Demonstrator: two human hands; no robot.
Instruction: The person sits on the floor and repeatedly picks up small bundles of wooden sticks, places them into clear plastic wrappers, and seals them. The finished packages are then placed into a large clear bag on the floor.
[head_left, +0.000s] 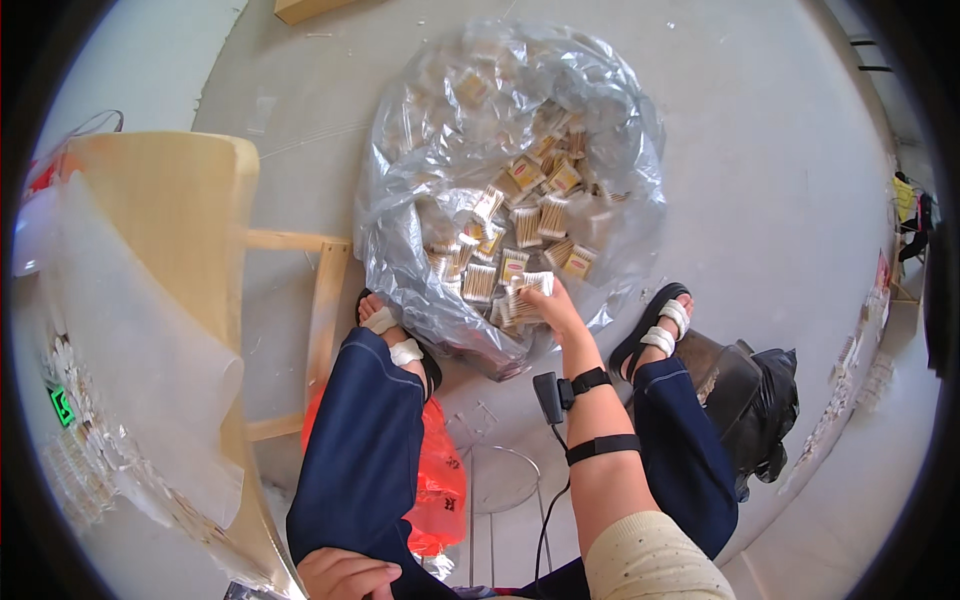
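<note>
Small packets [527,297] of wooden sticks gripped in right hand [553,307], reaching into open plastic bag [400,250] between feet; left hand [345,575] rests loosely closed on thigh, empty

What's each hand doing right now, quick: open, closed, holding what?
Left hand: rests on the left thigh, holding nothing visible; open or closed cannot be told.
Right hand: closed on small packets of wooden sticks inside the clear plastic bag.
</note>
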